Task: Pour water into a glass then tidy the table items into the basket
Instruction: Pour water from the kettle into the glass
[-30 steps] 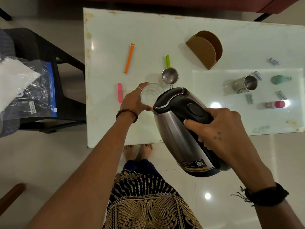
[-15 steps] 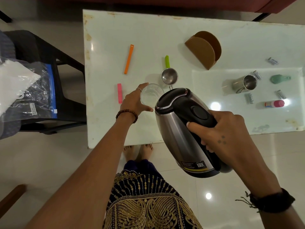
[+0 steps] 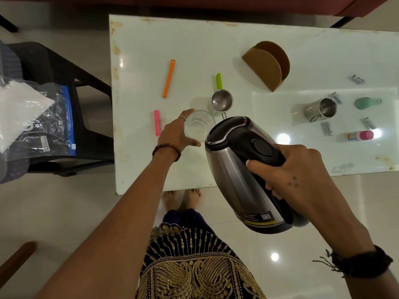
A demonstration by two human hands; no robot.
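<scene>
We hold the glass [image 3: 199, 125] on the desk [image 3: 149, 39] with our left hand [image 3: 174, 132]; our right hand [image 3: 287, 169] grips the tilted kettle [image 3: 237, 180] beside it. Its label is unreadable.

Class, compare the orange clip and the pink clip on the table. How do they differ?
The orange clip is longer; the pink clip is shorter. The orange clip leans slightly, farther from the person; the pink clip lies nearly straight, close to the left hand. Both lie flat on the table, untouched.
</scene>
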